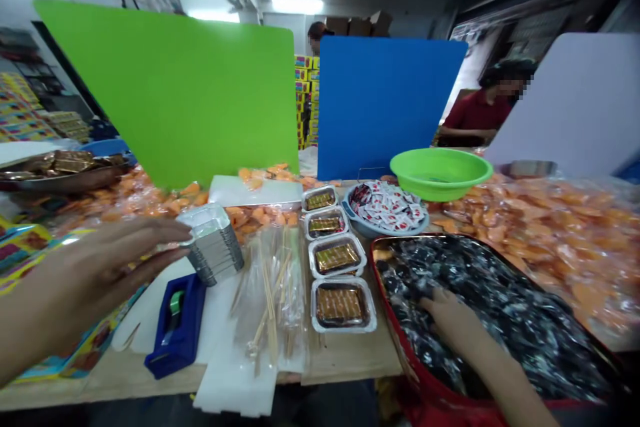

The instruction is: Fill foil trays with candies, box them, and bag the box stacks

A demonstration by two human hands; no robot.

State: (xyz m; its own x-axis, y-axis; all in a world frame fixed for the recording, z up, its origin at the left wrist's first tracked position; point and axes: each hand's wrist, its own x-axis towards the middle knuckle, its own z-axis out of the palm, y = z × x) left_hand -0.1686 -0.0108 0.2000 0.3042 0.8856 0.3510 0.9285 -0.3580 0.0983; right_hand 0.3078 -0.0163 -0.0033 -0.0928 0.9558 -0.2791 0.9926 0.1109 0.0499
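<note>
The left hand (100,273) is hovering open-fingered at the ribbed stack of foil trays (215,248) while the right hand (447,320), its grip hidden, is lying among glossy black wrappers (500,307) in a red tray (400,347) on the crowded wooden table (345,357).

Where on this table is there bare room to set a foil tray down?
Bare wood strip at the front edge, bordered by the nearest filled foil tray, the skewer bags and the red tray. Another strip lies at the edge below the blue tape dispenser. Behind these it is crowded with orange packets.
</note>
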